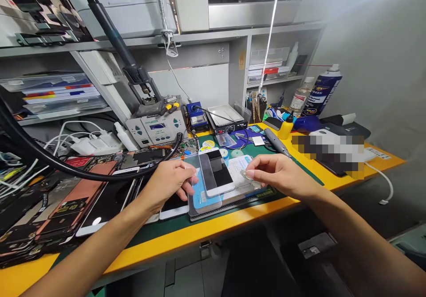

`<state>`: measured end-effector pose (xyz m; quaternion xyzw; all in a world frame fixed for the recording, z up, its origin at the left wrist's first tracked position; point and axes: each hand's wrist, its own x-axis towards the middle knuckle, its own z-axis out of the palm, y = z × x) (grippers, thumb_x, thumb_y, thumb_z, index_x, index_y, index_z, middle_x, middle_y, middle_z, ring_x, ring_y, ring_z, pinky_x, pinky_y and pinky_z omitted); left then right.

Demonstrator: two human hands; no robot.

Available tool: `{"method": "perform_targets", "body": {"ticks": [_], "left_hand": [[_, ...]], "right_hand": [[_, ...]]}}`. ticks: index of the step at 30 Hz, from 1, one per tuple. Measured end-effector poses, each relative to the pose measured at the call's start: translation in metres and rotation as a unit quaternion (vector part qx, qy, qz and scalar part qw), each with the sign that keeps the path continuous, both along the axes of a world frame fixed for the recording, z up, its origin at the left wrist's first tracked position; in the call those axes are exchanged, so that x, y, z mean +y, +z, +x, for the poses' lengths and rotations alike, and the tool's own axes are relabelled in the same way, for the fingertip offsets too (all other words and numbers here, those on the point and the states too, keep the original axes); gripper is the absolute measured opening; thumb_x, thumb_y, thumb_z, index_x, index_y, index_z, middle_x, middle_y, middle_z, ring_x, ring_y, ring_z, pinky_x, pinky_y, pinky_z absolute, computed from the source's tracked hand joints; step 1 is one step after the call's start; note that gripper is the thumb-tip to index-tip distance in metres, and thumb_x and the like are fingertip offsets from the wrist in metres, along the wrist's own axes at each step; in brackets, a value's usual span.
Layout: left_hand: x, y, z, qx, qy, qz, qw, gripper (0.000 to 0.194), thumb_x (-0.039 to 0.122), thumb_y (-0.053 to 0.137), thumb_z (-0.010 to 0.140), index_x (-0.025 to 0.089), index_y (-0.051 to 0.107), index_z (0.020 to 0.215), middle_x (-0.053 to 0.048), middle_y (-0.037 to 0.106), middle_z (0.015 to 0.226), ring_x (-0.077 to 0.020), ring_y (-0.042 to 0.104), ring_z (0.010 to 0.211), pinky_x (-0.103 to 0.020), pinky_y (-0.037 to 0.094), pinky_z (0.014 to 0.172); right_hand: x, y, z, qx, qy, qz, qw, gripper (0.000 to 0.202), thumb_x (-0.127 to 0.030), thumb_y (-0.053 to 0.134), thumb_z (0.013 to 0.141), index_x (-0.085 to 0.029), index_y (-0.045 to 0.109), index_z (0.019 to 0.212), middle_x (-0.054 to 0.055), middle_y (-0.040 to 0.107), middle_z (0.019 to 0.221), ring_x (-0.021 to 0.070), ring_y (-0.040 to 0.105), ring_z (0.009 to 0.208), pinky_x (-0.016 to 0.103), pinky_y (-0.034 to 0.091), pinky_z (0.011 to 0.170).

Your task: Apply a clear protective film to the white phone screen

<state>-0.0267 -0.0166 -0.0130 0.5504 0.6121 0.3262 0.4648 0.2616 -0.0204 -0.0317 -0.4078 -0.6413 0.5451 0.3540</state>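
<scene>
My left hand (178, 179) is closed in a pinch just left of a white-framed phone (218, 173); a clear edge shows by its fingertips, but I cannot make out what it holds. The phone lies face up, its screen dark. Under it sticks out a blue-and-white card or packet (204, 199), which rests on a flat grey-edged stack (229, 198). To the right of the phone, my right hand (276, 173) pinches a small greyish, partly clear piece (245, 174) between thumb and forefinger. A white printed packet (237, 166) lies between the phone and this hand.
Dismantled phones (71, 199) crowd the left, with a thick black hose (100, 173) across them. Behind stand a soldering station (156, 128) and a hot plate (226, 117). A yellow bottle (285, 127), a grey pen-shaped tool (277, 142) and a spray can (322, 91) are at right.
</scene>
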Motion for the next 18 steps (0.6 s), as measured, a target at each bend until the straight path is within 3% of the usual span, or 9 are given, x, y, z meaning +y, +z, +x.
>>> {"method": "perform_targets", "body": {"ticks": [4, 8, 13, 18], "left_hand": [[0.0, -0.008, -0.001, 0.012, 0.01, -0.009, 1.0, 0.028, 0.037, 0.074, 0.079, 0.014, 0.059, 0.074, -0.002, 0.069, 0.065, -0.0129, 0.062, 0.043, -0.02, 0.045, 0.033], [-0.001, -0.01, -0.002, 0.012, 0.009, -0.013, 1.0, 0.029, 0.038, 0.075, 0.08, 0.017, 0.055, 0.076, -0.002, 0.069, 0.063, -0.0126, 0.061, 0.042, -0.019, 0.043, 0.032], [-0.001, -0.015, -0.004, 0.003, -0.002, -0.017, 1.0, 0.032, 0.039, 0.077, 0.079, 0.018, 0.054, 0.084, 0.001, 0.066, 0.058, -0.0123, 0.058, 0.039, -0.019, 0.042, 0.031], [0.001, -0.016, -0.007, 0.006, -0.046, -0.024, 0.999, 0.042, 0.041, 0.076, 0.081, 0.018, 0.05, 0.104, 0.006, 0.062, 0.058, -0.011, 0.056, 0.039, -0.018, 0.04, 0.032]], "right_hand": [[0.005, 0.007, -0.013, -0.057, -0.017, 0.023, 0.998, 0.036, -0.05, 0.074, 0.087, -0.015, 0.069, 0.085, -0.002, 0.056, 0.066, 0.009, 0.043, 0.057, 0.025, 0.032, 0.052], [0.01, 0.016, -0.041, -0.147, -0.01, 0.113, 0.983, 0.029, -0.044, 0.069, 0.091, -0.016, 0.073, 0.087, 0.001, 0.064, 0.074, 0.0115, 0.049, 0.061, 0.026, 0.035, 0.054], [0.011, 0.016, -0.072, -0.282, 0.092, 0.295, 0.908, 0.016, -0.021, 0.06, 0.095, -0.016, 0.075, 0.091, 0.006, 0.07, 0.088, 0.0157, 0.06, 0.078, 0.028, 0.044, 0.072], [0.018, 0.012, -0.081, -0.341, 0.086, 0.329, 0.876, 0.018, -0.017, 0.057, 0.095, -0.016, 0.073, 0.088, 0.007, 0.07, 0.09, 0.0164, 0.062, 0.079, 0.028, 0.043, 0.071]]}}
